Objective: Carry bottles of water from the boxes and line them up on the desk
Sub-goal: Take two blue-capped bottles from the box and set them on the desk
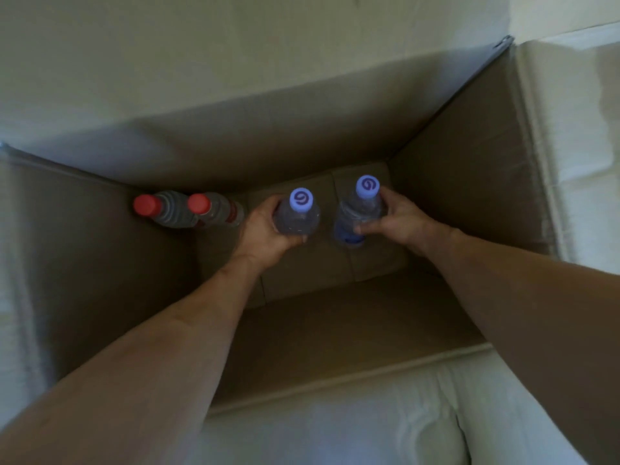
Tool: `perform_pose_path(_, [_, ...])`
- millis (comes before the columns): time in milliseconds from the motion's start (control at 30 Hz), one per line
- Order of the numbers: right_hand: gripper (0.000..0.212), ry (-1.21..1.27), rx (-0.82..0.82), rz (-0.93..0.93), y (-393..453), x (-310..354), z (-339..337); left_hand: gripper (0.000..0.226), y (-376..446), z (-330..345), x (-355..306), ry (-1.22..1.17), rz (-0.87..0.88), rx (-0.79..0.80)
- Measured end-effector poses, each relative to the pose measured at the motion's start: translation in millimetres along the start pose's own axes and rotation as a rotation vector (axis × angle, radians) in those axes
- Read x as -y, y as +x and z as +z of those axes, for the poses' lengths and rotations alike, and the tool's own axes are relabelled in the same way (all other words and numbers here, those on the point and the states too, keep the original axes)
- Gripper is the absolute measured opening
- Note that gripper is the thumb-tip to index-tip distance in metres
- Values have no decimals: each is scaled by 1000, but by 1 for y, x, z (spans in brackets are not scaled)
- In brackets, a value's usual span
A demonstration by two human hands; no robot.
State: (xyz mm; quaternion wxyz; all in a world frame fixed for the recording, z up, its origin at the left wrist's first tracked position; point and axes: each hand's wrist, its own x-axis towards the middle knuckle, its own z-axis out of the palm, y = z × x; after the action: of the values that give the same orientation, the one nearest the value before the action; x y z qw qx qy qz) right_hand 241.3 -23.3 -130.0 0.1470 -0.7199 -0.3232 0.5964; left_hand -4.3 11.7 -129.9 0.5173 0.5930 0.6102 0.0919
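Note:
I look down into a deep cardboard box (469,156). My left hand (261,229) grips a clear water bottle with a blue cap (298,213) near the middle of the box floor. My right hand (399,219) grips a second blue-capped bottle (360,206) just to its right. Both bottles stand upright. Two red-capped bottles (174,209) stand side by side in the far left corner, apart from my hands. The desk is not in view.
The box walls rise steeply on all sides, and both forearms reach down between them. A pale wall stands behind the box. White plastic-like wrapping (369,414) lies along the near rim and the right side.

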Motion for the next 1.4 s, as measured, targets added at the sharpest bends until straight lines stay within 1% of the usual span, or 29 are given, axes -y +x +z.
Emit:
perform_pose_path(100, [68, 170, 98, 42, -28, 12, -8, 65, -19, -23, -20, -56, -49, 56])
perform_pose_path(200, [52, 276, 156, 52, -56, 32, -17, 59, -40, -46, -45, -151, -98, 95])
perform_pose_path(300, [42, 349, 195, 60, -80, 55, -27, 54, -60, -69, -73, -284, -138, 124])
perform_pose_path(433, [27, 468, 253, 47, -111, 92, -40, 45, -87, -96, -113, -485, -177, 203])
perform_pose_path(467, [26, 501, 263, 39, -119, 101, -42, 47, -94, -101, -124, -525, -207, 216])
perform_pose_path(500, [28, 535, 271, 33, -129, 110, -45, 51, -102, -107, -134, -566, -243, 222])
perform_pose_path(533, [34, 563, 273, 31, -139, 119, -47, 49, -109, -111, -144, -612, -269, 228])
perform_pose_path(600, [56, 590, 266, 54, -164, 139, -53, 34, -124, -123, -168, -693, -276, 248])
perform_pose_path(633, [64, 592, 260, 65, -178, 149, -56, 30, -132, -129, -180, -719, -272, 257])
perform_pose_path(667, [65, 592, 256, 69, -192, 159, -58, 27, -139, -135, -192, -735, -265, 262])
perform_pose_path(733, [62, 606, 243, 72, -221, 179, -64, 27, -156, -149, -219, -749, -244, 254])
perform_pose_path(867, [57, 646, 252, 64, -279, 210, -73, 47, -189, -173, -273, -772, -211, 237])
perform_pose_path(1100, [66, 802, 183, 13, -374, 244, -73, 58, -248, -203, -343, -731, -214, 276])
perform_pose_path(1133, [70, 823, 157, 20, -387, 249, -73, 58, -255, -205, -352, -724, -206, 290])
perform_pose_path(1233, [79, 861, 75, 31, -423, 259, -77, 48, -273, -212, -377, -674, -157, 352])
perform_pose_path(1300, [81, 881, 41, 33, -443, 258, -83, 42, -284, -213, -392, -631, -127, 386])
perform_pose_path(1333, [78, 901, 35, 35, -452, 256, -87, 39, -289, -213, -401, -613, -117, 403])
perform_pose_path(1400, [64, 958, 32, 38, -472, 251, -100, 33, -301, -210, -420, -584, -105, 445])
